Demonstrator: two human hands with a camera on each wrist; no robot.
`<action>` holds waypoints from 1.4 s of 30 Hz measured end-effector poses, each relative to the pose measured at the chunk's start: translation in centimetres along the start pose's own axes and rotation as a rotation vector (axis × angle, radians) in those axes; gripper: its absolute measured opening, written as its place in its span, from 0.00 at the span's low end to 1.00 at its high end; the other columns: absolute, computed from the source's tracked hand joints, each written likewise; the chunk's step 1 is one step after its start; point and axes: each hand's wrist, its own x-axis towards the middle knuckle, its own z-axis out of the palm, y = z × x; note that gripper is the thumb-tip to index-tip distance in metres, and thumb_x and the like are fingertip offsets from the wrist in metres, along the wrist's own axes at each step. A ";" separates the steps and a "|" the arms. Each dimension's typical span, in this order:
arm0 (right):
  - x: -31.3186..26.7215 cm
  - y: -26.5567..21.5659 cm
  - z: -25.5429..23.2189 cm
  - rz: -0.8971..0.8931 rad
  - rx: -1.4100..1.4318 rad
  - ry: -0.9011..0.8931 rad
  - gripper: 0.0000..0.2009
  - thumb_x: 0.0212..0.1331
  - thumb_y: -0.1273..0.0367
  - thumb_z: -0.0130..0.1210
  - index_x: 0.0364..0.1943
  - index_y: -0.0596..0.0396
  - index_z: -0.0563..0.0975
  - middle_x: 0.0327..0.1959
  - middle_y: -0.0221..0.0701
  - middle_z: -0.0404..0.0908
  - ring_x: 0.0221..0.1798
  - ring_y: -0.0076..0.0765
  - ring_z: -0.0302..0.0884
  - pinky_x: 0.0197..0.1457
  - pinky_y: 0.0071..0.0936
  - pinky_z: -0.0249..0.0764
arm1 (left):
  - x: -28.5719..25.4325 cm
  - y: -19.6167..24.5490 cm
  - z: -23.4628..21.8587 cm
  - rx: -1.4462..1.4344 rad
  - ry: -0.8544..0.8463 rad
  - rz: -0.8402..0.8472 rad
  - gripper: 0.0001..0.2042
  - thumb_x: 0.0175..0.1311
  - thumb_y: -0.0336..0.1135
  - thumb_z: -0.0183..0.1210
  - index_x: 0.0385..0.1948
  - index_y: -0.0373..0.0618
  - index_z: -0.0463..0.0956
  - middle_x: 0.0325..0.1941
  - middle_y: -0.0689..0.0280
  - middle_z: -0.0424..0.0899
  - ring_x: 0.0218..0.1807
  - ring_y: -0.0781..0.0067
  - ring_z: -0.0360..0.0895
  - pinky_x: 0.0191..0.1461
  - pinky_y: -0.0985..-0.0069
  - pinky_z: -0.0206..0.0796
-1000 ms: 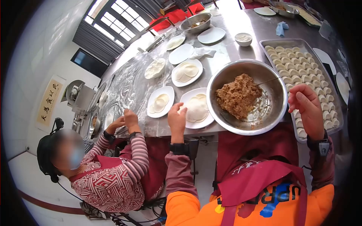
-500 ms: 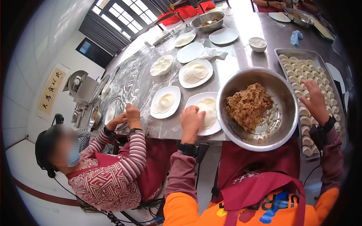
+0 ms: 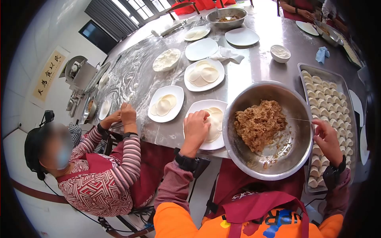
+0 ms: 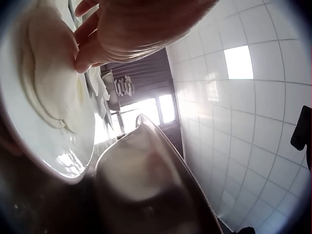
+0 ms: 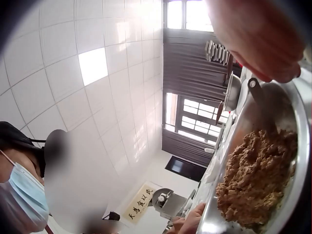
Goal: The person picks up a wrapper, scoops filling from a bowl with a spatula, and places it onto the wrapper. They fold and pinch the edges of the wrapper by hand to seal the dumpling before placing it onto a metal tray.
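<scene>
My left hand (image 3: 196, 132) is over a white plate (image 3: 191, 116) at the table's front edge, its fingers bent loosely above a stack of round dough wrappers (image 3: 215, 124). In the left wrist view, the lowest fingertip (image 4: 84, 64) is right at the stack's edge. A large steel bowl (image 3: 299, 160) holds a mound of brown minced filling (image 3: 260, 125). From this mound a flat metal utensil handle (image 5: 263, 102) with a holed end leans toward the bowl's right rim; its other end is buried. Right by that holed end is my right hand (image 3: 328, 141), fingers and thumb apart.
A tray (image 3: 303, 71) of folded dumplings stands to the right. Plates of wrappers (image 3: 164, 104), a flour bowl (image 3: 166, 59) and another filling bowl (image 3: 226, 18) stand farther back. At my left a person (image 3: 97, 158) works at the floured table edge.
My right hand has come down from above the dumpling tray to the utensil handle at the bowl's rim. My left hand has moved from the plate's edge over the wrappers.
</scene>
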 end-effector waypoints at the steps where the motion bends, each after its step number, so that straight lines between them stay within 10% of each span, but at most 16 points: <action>1: 0.2 -0.1 -0.1 0.031 0.022 0.002 0.20 0.44 0.82 0.51 0.46 0.57 0.73 0.23 0.24 0.66 0.26 0.20 0.63 0.29 0.18 0.61 | 0.0 0.0 0.0 0.012 -0.012 0.014 0.11 0.45 0.32 0.61 0.33 0.49 0.75 0.32 0.68 0.78 0.41 0.64 0.72 0.47 0.66 0.58; 10: 2.2 -2.7 1.5 -0.181 0.041 0.071 0.09 0.46 0.80 0.54 0.34 0.61 0.77 0.24 0.29 0.70 0.26 0.23 0.67 0.30 0.19 0.64 | 0.4 0.6 -0.5 0.075 -0.074 0.095 0.04 0.43 0.30 0.61 0.23 0.48 0.78 0.31 0.66 0.78 0.40 0.64 0.71 0.46 0.67 0.60; 21: 4.1 -4.6 3.8 -0.536 -0.205 0.056 0.04 0.48 0.77 0.55 0.30 0.60 0.77 0.22 0.35 0.70 0.27 0.40 0.69 0.29 0.30 0.65 | -3.2 -1.1 -2.4 -1.449 0.126 -0.420 0.08 0.62 0.25 0.52 0.41 0.39 0.67 0.40 0.57 0.79 0.39 0.65 0.79 0.42 0.67 0.76; 34: -0.6 -5.4 3.5 -0.485 -0.313 0.050 0.06 0.40 0.78 0.59 0.25 0.57 0.77 0.19 0.33 0.69 0.24 0.39 0.68 0.27 0.31 0.64 | -5.4 2.9 -0.4 -2.217 0.151 -0.547 0.18 0.63 0.29 0.50 0.55 0.42 0.63 0.55 0.59 0.73 0.58 0.60 0.70 0.54 0.60 0.71; 42: -0.1 -6.0 4.9 -0.542 -0.248 -0.072 0.06 0.41 0.77 0.59 0.27 0.58 0.76 0.20 0.33 0.69 0.25 0.41 0.67 0.27 0.33 0.64 | -5.4 5.6 -1.6 -1.860 0.123 -0.513 0.19 0.64 0.29 0.49 0.57 0.41 0.62 0.53 0.57 0.72 0.53 0.60 0.73 0.45 0.61 0.74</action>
